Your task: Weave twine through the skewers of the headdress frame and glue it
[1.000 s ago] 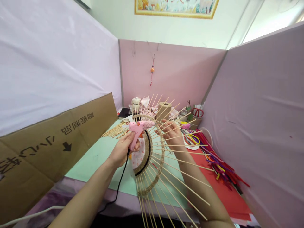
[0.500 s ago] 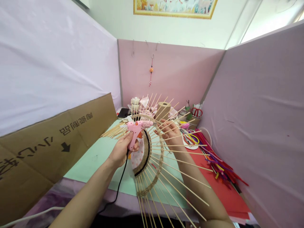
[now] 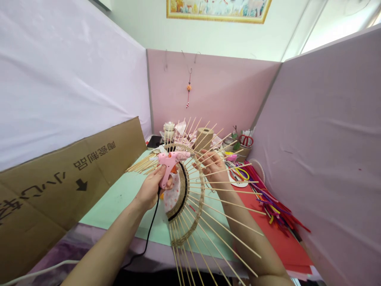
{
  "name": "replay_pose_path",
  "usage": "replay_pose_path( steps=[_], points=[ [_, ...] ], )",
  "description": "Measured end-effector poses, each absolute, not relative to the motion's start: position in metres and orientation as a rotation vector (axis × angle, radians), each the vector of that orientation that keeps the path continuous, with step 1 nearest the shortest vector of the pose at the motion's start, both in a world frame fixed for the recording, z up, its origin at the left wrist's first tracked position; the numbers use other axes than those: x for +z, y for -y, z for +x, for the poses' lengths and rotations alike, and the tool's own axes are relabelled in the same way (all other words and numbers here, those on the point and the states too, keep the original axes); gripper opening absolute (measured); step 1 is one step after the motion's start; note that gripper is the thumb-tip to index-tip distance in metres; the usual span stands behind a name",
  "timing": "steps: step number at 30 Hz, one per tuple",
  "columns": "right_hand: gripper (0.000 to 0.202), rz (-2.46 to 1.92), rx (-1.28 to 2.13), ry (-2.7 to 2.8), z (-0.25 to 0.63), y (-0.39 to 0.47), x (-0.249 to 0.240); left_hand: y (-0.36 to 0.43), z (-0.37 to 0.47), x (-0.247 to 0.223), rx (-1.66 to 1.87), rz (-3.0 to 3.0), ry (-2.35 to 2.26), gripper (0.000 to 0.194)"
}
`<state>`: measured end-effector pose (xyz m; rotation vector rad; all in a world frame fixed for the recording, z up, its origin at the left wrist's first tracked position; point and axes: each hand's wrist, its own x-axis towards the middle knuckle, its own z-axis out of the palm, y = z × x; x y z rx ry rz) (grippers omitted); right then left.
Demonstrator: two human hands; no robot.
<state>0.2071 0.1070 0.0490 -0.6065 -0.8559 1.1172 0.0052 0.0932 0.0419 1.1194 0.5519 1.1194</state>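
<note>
My left hand (image 3: pixel 153 184) is wrapped round the handle of a pink hot glue gun (image 3: pixel 169 159), its nozzle pointing right. The nozzle tip is at or very near a braided twine ring (image 3: pixel 202 192) on a sunburst of thin wooden sticks (image 3: pixel 229 182). At the inner ends of the sticks is a half-round centre of dotted fabric (image 3: pixel 172 197) with a twine and black edge. My right hand (image 3: pixel 216 165) is behind the upper right sticks, its fingers closed at the ring beside the nozzle. Sticks partly hide those fingers.
A bundle of loose sticks (image 3: pixel 139 165) lies on the green mat (image 3: pixel 110 202). Behind stands a twine spool (image 3: pixel 204 137). Colourful pipe cleaners (image 3: pixel 278 204) and red sheets (image 3: pixel 256 226) are at right, near red-handled scissors (image 3: pixel 246 140). A cardboard panel (image 3: pixel 119 159) stands left. The gun's black cord (image 3: pixel 151 234) hangs down.
Almost nothing differs. The whole view has shifted very slightly, while both hands, the glue gun and the stick sunburst keep their positions relative to each other.
</note>
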Motion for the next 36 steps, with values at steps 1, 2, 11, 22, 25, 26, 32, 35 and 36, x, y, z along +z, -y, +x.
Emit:
replay_pose_path(
  steps=[1,2,11,22,25,26,32,35,36],
  points=[
    [0.022,-0.61,1.114,0.857,0.2071,-0.1072,0.049,-0.0932,0.0055,0.042,1.123,1.117,-0.555,0.036],
    [0.022,-0.613,1.111,0.86,0.2071,-0.1072,0.0491,-0.0931,0.0058,0.0419,1.129,1.113,-0.559,0.035],
    [0.022,-0.604,1.114,0.872,0.2078,-0.1063,0.0497,-0.0942,0.0044,0.0386,1.098,1.11,-0.562,0.036],
    [0.023,-0.619,1.109,0.853,0.2062,-0.1064,0.0493,-0.0946,0.0054,0.0378,1.109,1.115,-0.541,0.034],
    [0.023,-0.617,1.112,0.846,0.2064,-0.1061,0.0496,-0.0945,0.0051,0.0374,1.104,1.114,-0.546,0.035],
    [0.023,-0.615,1.112,0.846,0.2066,-0.106,0.0495,-0.0945,0.0051,0.0373,1.103,1.112,-0.549,0.035],
    [0.024,-0.612,1.109,0.859,0.2072,-0.1058,0.049,-0.0944,0.0055,0.0385,1.1,1.109,-0.558,0.034],
    [0.024,-0.613,1.105,0.868,0.2068,-0.1051,0.0502,-0.0944,0.006,0.0391,1.104,1.113,-0.548,0.033],
    [0.024,-0.612,1.105,0.87,0.2066,-0.1048,0.0507,-0.0943,0.0061,0.0393,1.105,1.111,-0.545,0.033]
  ],
)
